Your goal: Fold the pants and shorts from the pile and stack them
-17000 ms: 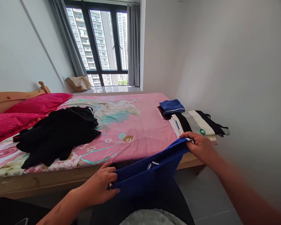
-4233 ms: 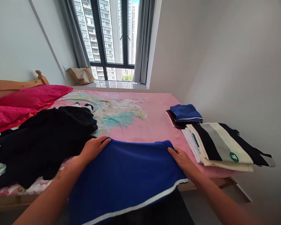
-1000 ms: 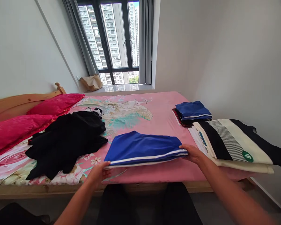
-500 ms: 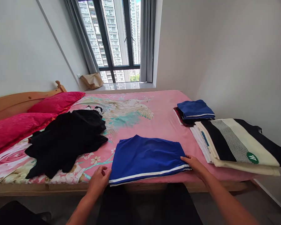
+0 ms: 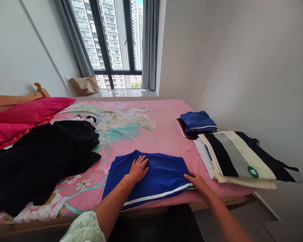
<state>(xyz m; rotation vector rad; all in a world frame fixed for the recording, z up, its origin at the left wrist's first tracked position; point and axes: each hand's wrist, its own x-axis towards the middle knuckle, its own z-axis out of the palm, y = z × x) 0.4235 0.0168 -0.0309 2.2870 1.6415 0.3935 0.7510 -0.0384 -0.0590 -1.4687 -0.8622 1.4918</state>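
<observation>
1. The left hand [image 5: 138, 168] lies palm down on the folded blue garment [image 5: 161, 176], with its fingers [image 5: 142, 160] straight and slightly apart, holding nothing.
2. The right hand [image 5: 197, 182] is at the garment's near right corner, touching the edge where a white stripe runs. Its fingers are close together, and whether they pinch the cloth or only rest against it cannot be told.
3. The blue garment lies flat near the front edge of the bed [image 5: 164, 134], on the pink flowered sheet, between the two forearms.
4. To the left of it, just apart, sprawls a loose heap of black clothes [image 5: 40, 158]. Beyond the heap, two red pillows [image 5: 32, 110] rest against the wooden headboard [image 5: 17, 98].
5. To the right, at the bed's edge by the wall, sits a folded cream-and-black striped shirt [image 5: 238, 154] on top of other folded pieces. Behind it is a small stack topped by another folded blue piece [image 5: 198, 121].
6. At the far side, a brown paper bag [image 5: 84, 84] stands on the sill beneath the window [image 5: 111, 40], which is flanked by grey curtains [image 5: 148, 43].
</observation>
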